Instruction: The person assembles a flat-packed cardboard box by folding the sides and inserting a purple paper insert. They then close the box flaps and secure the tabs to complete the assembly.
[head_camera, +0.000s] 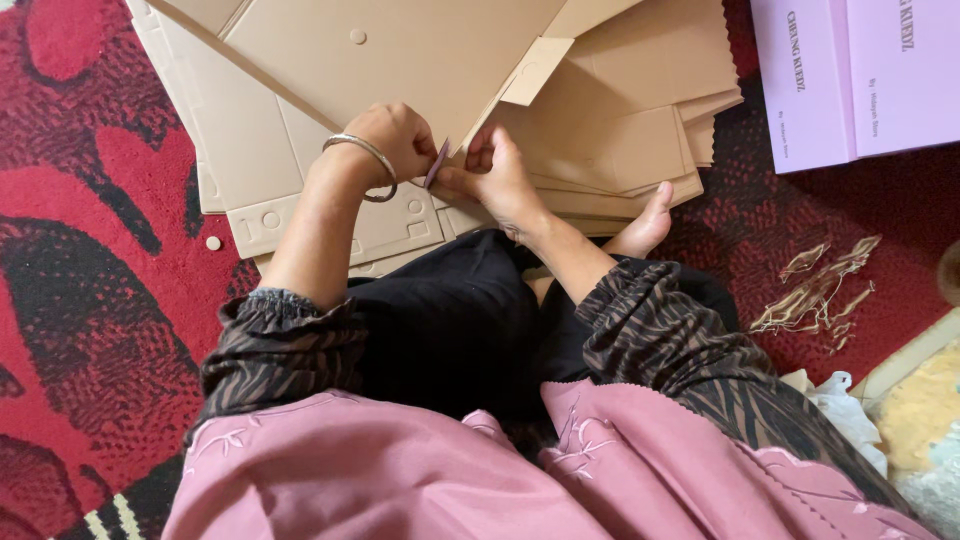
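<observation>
Pink embroidered cloth (400, 480) drapes closest to us, over dark patterned sleeves. Our left hand (395, 140) w/ silver bangle (362, 155) and right hand (495, 175) both pinch a small thin purplish strip (437, 163) btwn them, over the stack of tan die-cut cardboard sheets (400, 60) on the red-and-black carpet (90, 250). We judge it best to keep the pinch firm & near the strip's end. Strip mostly hidden by fingers; can't tell what it is. Lilac boxes (850, 80) cut off top right.

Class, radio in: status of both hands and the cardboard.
Left hand and right hand pinch a small purple strip. Flat tan cardboard sheets stacked beneath. Nothing blocking.
</observation>
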